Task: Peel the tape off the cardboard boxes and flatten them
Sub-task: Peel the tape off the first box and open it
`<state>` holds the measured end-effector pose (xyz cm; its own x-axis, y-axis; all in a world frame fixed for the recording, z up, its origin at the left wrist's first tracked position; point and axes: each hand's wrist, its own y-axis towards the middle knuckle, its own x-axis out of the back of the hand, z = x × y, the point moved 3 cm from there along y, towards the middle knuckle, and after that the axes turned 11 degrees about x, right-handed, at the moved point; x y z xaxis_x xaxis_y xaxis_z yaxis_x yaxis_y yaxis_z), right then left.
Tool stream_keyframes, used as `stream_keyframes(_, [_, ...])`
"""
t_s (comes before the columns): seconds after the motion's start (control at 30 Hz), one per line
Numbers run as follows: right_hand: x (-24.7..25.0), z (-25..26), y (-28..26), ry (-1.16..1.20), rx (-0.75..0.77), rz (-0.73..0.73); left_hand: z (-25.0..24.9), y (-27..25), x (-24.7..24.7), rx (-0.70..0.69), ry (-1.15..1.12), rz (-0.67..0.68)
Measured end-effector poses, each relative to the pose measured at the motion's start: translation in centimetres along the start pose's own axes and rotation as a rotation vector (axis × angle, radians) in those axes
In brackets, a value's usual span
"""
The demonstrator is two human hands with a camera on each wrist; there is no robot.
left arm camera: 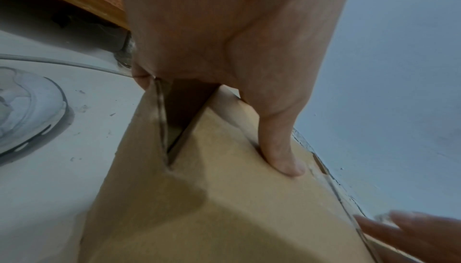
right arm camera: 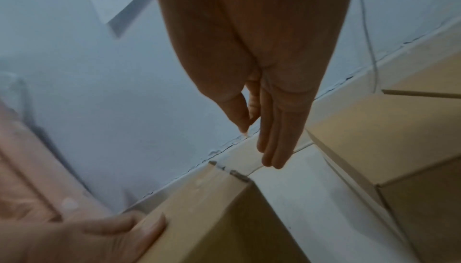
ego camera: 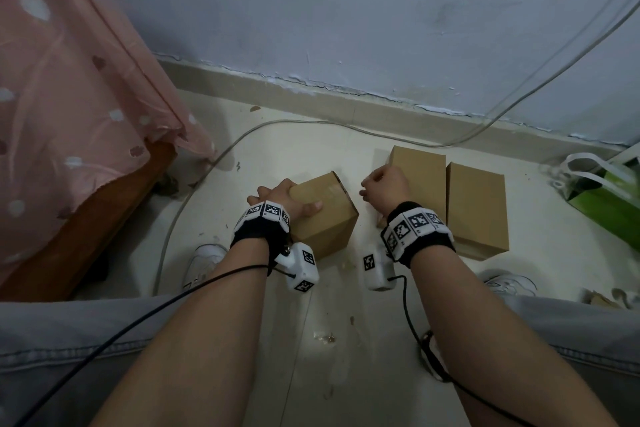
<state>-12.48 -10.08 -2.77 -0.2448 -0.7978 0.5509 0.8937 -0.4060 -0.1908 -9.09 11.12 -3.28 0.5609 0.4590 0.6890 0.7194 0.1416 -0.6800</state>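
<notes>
**A:** From the head view, where's your box?

**B:** The box (ego camera: 323, 215) sits on the floor (ego camera: 311, 340), tilted, right under your left hand (ego camera: 282, 200). That hand is clamped on its near-left top corner, thumb lying across the top face. Your right hand (ego camera: 384, 189) hangs just to the box's right, between it and the two other boxes (ego camera: 476, 208); its thumb and forefinger are pinched together, and I can't tell whether they hold tape.

**A:** And the left wrist view?

**B:** Your thumb (left arm camera: 282, 149) presses flat on the cardboard beside a seam (left arm camera: 172, 129) that already gapes open. The seam runs away from your palm, lengthwise along the top. Your right fingers (left arm camera: 409, 233) come in from the lower right edge.

**A:** Right wrist?

**B:** Your other fingers there are straight, pointing down at the floor past the box's far corner (right arm camera: 224, 170). The box lies down and left of that hand, so I'd judge the right hand is the free one for the next tape end, reaching left across.
</notes>
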Motion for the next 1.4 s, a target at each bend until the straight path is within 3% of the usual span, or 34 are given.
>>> stream_keyframes(0.13, [0.8,-0.3,0.0,0.516,-0.13,-0.054,0.1,0.1,0.0,-0.007,-0.003,-0.003])
stream_keyframes(0.17, [1.0,-0.5,0.0,0.477,-0.142,-0.057,0.1,0.0,0.0,-0.008,-0.001,-0.005])
stream_keyframes(0.27, [1.1,-1.3,-0.2,0.069,-0.078,0.014,0.2,0.0,-0.2,-0.01,-0.006,-0.012])
stream_keyframes(0.37, [0.6,-2.5,-1.0,-0.106,-0.04,0.101,0.1,0.1,-0.2,-0.014,-0.016,-0.007])
stream_keyframes(0.5, [0.1,-4.6,-1.6,-0.147,-0.058,0.047,0.1,0.1,-0.1,-0.011,-0.012,-0.001])
stream_keyframes(0.73, [-2.1,-7.1,-2.0,-0.275,-0.156,0.216,0.1,0.2,-0.1,-0.015,-0.02,0.005])
stream_keyframes(1.0, [-5.6,-9.4,-3.1,-0.548,-0.09,0.364,0.2,0.2,-0.3,-0.012,-0.034,0.001])
stream_keyframes(1.23, [-8.5,-12.3,-3.9,-0.589,-0.161,0.377,0.1,0.4,-0.3,-0.016,-0.039,-0.006])
stream_keyframes(1.4, [-9.0,-12.4,-3.7,-0.631,-0.089,0.389,0.1,0.7,-0.3,-0.016,-0.025,-0.01])
